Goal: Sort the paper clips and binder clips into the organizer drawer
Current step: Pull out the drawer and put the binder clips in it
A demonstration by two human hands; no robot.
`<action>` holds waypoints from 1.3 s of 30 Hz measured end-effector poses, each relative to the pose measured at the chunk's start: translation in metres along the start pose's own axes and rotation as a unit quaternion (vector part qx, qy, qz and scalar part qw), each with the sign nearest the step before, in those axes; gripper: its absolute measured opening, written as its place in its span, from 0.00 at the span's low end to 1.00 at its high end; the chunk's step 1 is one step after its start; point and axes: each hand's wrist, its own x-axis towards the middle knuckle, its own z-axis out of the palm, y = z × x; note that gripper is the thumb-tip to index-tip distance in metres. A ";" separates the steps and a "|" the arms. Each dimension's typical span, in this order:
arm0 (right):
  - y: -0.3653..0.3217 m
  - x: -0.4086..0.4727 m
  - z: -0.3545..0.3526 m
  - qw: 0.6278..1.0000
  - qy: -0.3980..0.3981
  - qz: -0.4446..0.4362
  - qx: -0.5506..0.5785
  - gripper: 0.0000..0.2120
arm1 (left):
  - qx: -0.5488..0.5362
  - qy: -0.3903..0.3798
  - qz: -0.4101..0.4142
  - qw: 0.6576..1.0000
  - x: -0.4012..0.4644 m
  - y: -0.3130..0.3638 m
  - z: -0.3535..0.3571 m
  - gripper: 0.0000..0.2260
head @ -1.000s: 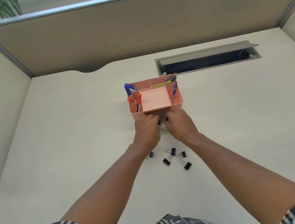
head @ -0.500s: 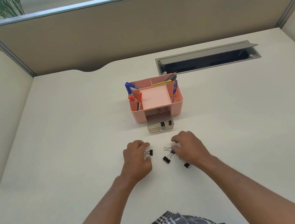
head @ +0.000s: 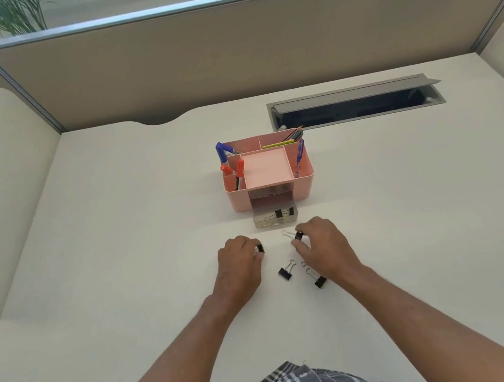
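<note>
A pink desk organizer point(head: 305, 186) stands mid-desk with its small clear drawer point(head: 261, 222) pulled out toward me; black binder clips point(head: 282, 212) lie inside it. My left hand point(head: 239, 259) pinches a black binder clip point(head: 260, 248) just in front of the drawer. My right hand point(head: 323, 245) holds another black binder clip point(head: 296, 235) by its body, wire handles pointing left. Two more binder clips lie on the desk, one between my hands point(head: 286, 272) and one beside my right wrist point(head: 318, 279). No paper clips are distinguishable.
Pens and markers point(head: 237, 171) stand in the organizer's compartments. A grey cable tray point(head: 356, 103) is open at the back right. A beige partition point(head: 221, 52) closes the far side, and the cream desk point(head: 120, 246) stretches left and right.
Both hands pulled back from the drawer to the loose clips, each closed on one, and now lift them slightly toward the drawer.
</note>
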 end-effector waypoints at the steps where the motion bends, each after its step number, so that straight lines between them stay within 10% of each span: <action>1: -0.001 0.004 -0.004 1.000 0.019 -0.003 0.003 0.12 | 0.000 0.013 0.008 1.000 0.006 0.004 -0.003 0.08; 16: -0.026 0.075 -0.016 0.999 0.037 0.002 -0.009 0.08 | 0.086 0.026 0.067 0.994 0.088 0.037 -0.017 0.08; 27: -0.006 0.050 -0.017 0.999 0.032 -0.010 -0.027 0.10 | -0.041 0.094 0.020 0.994 0.053 0.006 -0.021 0.19; 39: 0.015 -0.004 -0.005 0.981 -0.139 0.124 -0.054 0.12 | -0.052 -0.007 -0.020 0.998 -0.021 -0.028 -0.003 0.21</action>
